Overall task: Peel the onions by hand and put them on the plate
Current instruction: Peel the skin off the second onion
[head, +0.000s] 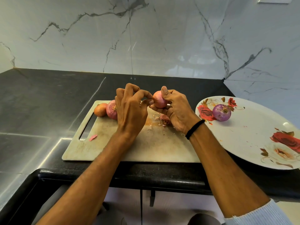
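Note:
Above a worn white cutting board, my right hand grips a pink onion with thumb on top and fingers under it. My left hand pinches at the onion's left side with thumb and forefinger, the other fingers curled. Two unpeeled onions lie at the board's far left: an orange-brown one and a pink one, partly hidden by my left hand. One peeled purple onion sits on the white rose-patterned plate at the right.
Loose skin scraps lie on the board under my hands, and one pink flake near its handle slot. The board sits on a black stone counter with a marble wall behind. The counter's front edge runs just below the board.

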`<state>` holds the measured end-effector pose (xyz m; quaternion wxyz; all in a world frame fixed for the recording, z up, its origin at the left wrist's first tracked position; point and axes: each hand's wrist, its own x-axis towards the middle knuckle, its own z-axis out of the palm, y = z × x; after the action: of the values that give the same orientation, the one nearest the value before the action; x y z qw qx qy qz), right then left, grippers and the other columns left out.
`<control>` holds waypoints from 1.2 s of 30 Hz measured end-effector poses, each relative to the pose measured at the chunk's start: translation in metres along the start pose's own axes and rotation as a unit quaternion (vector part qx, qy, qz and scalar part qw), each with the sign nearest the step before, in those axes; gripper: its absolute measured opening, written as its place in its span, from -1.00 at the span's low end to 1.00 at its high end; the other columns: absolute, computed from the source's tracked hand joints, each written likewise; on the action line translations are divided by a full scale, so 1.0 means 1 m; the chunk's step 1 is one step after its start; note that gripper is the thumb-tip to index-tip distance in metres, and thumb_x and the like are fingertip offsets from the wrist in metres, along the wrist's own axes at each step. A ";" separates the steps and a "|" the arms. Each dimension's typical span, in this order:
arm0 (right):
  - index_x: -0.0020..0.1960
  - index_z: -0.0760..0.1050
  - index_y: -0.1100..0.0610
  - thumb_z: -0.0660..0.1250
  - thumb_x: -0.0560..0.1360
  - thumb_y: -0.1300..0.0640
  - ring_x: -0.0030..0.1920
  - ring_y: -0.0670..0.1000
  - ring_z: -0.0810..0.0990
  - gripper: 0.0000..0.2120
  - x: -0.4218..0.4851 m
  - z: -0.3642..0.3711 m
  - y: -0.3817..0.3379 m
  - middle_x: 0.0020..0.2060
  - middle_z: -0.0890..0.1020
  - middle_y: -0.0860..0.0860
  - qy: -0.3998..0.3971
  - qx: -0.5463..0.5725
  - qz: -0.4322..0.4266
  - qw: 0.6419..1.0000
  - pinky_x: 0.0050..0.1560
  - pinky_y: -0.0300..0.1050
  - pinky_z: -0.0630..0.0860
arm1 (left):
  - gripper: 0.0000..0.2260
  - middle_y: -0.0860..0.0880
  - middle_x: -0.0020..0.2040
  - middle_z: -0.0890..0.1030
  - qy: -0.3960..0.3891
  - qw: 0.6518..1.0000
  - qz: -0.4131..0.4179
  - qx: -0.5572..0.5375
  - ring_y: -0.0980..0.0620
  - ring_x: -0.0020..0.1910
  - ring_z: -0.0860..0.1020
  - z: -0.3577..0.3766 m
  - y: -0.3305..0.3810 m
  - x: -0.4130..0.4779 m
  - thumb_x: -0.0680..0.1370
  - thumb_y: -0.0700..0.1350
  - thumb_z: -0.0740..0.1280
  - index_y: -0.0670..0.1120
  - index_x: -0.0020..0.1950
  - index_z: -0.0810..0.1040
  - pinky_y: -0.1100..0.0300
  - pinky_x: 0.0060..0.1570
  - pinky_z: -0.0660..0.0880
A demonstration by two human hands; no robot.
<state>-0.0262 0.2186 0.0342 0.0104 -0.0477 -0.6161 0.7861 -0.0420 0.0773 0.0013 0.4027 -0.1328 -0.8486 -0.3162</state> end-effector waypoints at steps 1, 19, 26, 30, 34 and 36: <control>0.14 0.48 0.22 0.28 0.60 -0.01 0.08 0.29 0.65 -0.70 0.000 0.000 0.000 0.18 0.52 0.24 -0.001 -0.003 0.000 1.000 -0.02 0.02 0.67 | -0.92 -0.09 -0.03 0.54 0.002 1.000 0.005 0.005 0.00 0.00 0.33 0.000 0.000 0.000 0.49 -0.14 0.49 -0.07 -0.03 0.71 0.13 -0.13 0.26; 0.16 0.48 0.21 0.30 0.59 -0.03 0.01 0.21 0.68 -0.69 -0.001 0.001 0.001 0.15 0.56 0.22 0.011 0.035 0.025 0.999 -0.04 0.02 0.67 | -0.83 -0.08 -0.12 0.48 -0.024 0.994 0.074 0.078 -0.07 -0.10 0.35 -0.004 0.013 -0.005 0.37 -0.33 0.25 -0.13 -0.13 0.55 0.07 -0.15 0.16; 0.20 0.45 0.25 0.31 0.59 -0.02 -0.04 0.16 0.69 -0.64 -0.005 0.002 -0.003 0.19 0.55 0.28 -0.019 0.118 0.047 0.992 0.00 0.04 0.66 | -0.85 -0.09 -0.06 0.46 -0.006 0.998 0.049 0.042 -0.06 -0.07 0.34 -0.003 0.014 -0.005 0.45 -0.32 0.24 -0.11 -0.08 0.54 0.07 -0.16 0.21; 0.17 0.46 0.22 0.30 0.59 -0.03 0.00 0.18 0.68 -0.68 -0.003 0.001 -0.002 0.20 0.53 0.26 -0.019 0.120 0.050 0.991 0.04 0.07 0.65 | -0.89 -0.08 -0.03 0.46 -0.021 0.998 0.048 0.029 -0.03 -0.04 0.31 0.000 0.009 -0.004 0.51 -0.26 0.27 -0.10 -0.05 0.55 0.07 -0.13 0.23; 0.15 0.47 0.20 0.32 0.57 -0.05 0.06 0.21 0.67 -0.67 0.001 0.001 0.000 0.22 0.52 0.26 -0.005 0.111 0.045 0.993 0.02 0.06 0.66 | -0.92 -0.09 -0.03 0.47 -0.020 0.998 0.058 0.014 0.01 -0.03 0.27 0.002 0.008 -0.004 0.53 -0.21 0.29 -0.11 -0.03 0.57 0.08 -0.11 0.22; 0.14 0.47 0.19 0.32 0.57 -0.05 0.07 0.22 0.67 -0.68 0.002 0.001 0.001 0.21 0.53 0.25 0.000 0.106 0.042 0.993 0.04 0.07 0.65 | -0.92 -0.10 -0.03 0.47 -0.020 0.998 0.056 0.007 0.03 -0.02 0.27 0.002 0.008 -0.005 0.53 -0.21 0.30 -0.12 -0.03 0.57 0.09 -0.10 0.22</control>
<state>-0.0278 0.2178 0.0337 -0.0172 -0.0720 -0.5265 0.8469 -0.0367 0.0845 0.0002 0.4039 -0.1838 -0.8498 -0.2843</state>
